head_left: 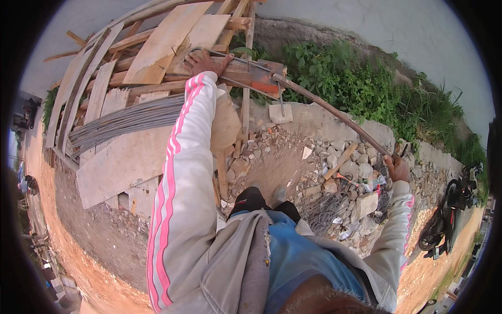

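A makeshift timber bench (157, 47) of boards and beams is filling the upper left, with broken-stone rubble (361, 170) spreading below and to its right. A bundle of thin steel rods (130, 123) is lying across the bench's near side. A long brown lever bar (334, 110) is slanting from the bench's right end out over the rubble; the right hand (397, 168) is clenching its far end. A bent steel rod (243, 61) is lying along the bench's right part, its near end reaching the lever's head beside an orange-red piece (265, 87). The left hand (205, 64) is spreading over the rod's other end, seemingly pressing it down; whether the fingers are gripping, I cannot tell. The step in hand seems to be bending the rod; the next move is probably calling for a steady left hand while the right is swinging the lever.
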Available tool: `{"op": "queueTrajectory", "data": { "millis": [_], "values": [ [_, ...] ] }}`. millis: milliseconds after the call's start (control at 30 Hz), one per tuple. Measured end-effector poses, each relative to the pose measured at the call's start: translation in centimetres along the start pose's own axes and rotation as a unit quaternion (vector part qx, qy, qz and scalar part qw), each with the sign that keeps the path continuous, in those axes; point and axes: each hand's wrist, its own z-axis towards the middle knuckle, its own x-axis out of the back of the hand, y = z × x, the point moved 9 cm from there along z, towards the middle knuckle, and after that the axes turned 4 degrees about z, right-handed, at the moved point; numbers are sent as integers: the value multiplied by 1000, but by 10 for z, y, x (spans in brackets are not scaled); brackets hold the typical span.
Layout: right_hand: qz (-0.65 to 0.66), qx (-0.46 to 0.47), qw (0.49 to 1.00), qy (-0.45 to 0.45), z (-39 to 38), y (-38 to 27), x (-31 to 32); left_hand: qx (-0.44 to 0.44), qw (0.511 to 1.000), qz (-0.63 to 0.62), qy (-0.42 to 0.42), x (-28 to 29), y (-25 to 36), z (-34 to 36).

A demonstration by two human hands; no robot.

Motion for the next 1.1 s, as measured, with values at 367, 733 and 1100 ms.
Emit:
{"op": "queueTrajectory", "data": {
  "millis": [367,733,1100],
  "values": [
    [-30,-185,982,2,-157,-96,6,-18,1000,-8,-1,-4,-2,1],
    [-55,-244,967,40,-217,-186,28,-15,999,-30,-16,-1,-3,3],
    [1,-280,960,0,-240,-201,16,-25,999,-14,13,1,0,0]
  ]
}}
